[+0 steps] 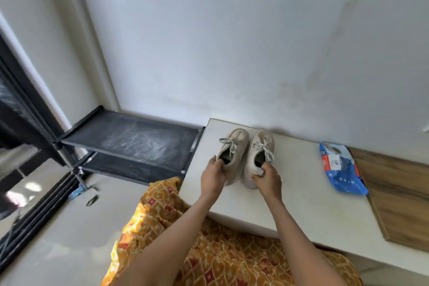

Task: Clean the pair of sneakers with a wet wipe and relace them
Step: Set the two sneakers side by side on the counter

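Two off-white laced sneakers stand side by side, toes toward the wall, on a pale stone ledge (301, 193). My left hand (213, 177) grips the heel collar of the left sneaker (235, 144), fingers tucked into its opening. The heel of the right sneaker (260, 146) is held the same way by my right hand (267, 180), thumb inside the collar. Both shoes rest on the ledge with grey laces tied in loose bows. A blue pack of wet wipes (341, 168) lies to the right of the shoes on the same ledge.
A black two-tier shoe rack (130, 139) stands left of the ledge against the white wall. A wooden board (399, 195) covers the ledge's right end. My orange patterned clothing (209, 251) fills the foreground. A dark door frame (25, 109) and a pale floor lie to the left.
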A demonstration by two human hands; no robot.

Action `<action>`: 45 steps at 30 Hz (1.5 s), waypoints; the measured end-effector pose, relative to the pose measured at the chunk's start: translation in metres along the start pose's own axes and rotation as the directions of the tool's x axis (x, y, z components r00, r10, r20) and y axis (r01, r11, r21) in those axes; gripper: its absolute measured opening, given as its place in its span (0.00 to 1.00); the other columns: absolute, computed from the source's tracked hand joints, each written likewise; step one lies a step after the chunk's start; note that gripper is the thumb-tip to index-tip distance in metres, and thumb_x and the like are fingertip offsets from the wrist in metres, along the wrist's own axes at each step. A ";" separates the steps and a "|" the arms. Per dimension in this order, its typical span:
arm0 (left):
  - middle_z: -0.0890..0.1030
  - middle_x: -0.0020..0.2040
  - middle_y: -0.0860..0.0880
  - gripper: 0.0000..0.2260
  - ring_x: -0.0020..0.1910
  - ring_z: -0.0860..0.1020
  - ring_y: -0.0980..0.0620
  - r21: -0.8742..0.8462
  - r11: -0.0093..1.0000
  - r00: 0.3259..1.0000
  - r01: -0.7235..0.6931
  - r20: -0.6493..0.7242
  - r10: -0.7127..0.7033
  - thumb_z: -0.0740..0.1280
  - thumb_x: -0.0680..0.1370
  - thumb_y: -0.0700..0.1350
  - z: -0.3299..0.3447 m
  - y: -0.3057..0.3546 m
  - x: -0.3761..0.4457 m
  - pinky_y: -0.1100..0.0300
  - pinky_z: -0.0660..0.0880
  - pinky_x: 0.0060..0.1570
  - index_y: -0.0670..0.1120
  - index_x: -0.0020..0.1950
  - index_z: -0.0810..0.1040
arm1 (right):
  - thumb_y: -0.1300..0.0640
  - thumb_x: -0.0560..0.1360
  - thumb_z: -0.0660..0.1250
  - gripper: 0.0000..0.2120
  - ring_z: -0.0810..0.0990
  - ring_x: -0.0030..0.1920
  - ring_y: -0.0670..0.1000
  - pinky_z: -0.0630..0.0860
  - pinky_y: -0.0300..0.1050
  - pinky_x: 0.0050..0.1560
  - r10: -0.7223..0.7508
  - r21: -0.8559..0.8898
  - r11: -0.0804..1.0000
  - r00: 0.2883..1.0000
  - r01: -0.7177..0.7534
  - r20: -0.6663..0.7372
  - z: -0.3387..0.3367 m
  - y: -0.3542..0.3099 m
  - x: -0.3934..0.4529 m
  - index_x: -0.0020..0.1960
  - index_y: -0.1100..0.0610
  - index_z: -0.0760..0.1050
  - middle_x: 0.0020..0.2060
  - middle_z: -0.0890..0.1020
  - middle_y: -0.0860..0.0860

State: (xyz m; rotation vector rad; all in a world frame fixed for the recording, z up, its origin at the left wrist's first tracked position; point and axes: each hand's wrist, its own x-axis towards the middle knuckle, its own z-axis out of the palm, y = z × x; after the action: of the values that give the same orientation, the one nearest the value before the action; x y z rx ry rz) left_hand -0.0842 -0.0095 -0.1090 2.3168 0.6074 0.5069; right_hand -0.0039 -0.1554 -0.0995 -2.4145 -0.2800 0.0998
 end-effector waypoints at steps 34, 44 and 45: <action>0.75 0.43 0.50 0.05 0.40 0.74 0.49 -0.070 0.942 0.911 0.329 -0.237 -0.336 0.68 0.69 0.33 -0.168 -0.286 0.128 0.55 0.72 0.42 0.40 0.39 0.74 | 0.57 0.74 0.67 0.12 0.74 0.56 0.57 0.74 0.48 0.50 -0.304 -0.056 0.941 0.908 0.333 0.289 0.276 -0.245 0.032 0.56 0.59 0.72 0.60 0.69 0.55; 0.74 0.41 0.50 0.08 0.38 0.71 0.52 -0.002 0.956 0.936 0.294 -0.202 -0.288 0.66 0.69 0.32 -0.175 -0.284 0.124 0.65 0.63 0.33 0.44 0.37 0.72 | 0.56 0.74 0.68 0.12 0.76 0.54 0.58 0.73 0.46 0.53 -0.283 0.048 0.958 0.901 0.283 0.328 0.274 -0.259 0.018 0.55 0.60 0.75 0.59 0.71 0.57; 0.75 0.42 0.49 0.07 0.40 0.71 0.51 0.019 0.956 0.939 0.294 -0.192 -0.285 0.65 0.69 0.31 -0.176 -0.284 0.125 0.63 0.63 0.34 0.43 0.39 0.74 | 0.55 0.75 0.67 0.12 0.76 0.54 0.58 0.73 0.46 0.53 -0.280 0.041 0.958 0.896 0.283 0.345 0.272 -0.259 0.019 0.56 0.60 0.75 0.60 0.71 0.56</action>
State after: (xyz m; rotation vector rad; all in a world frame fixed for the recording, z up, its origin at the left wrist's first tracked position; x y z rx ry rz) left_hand -0.1517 0.3370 -0.1611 2.1851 1.0437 0.5777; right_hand -0.0708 0.2134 -0.1356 -2.3280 -0.7917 0.3968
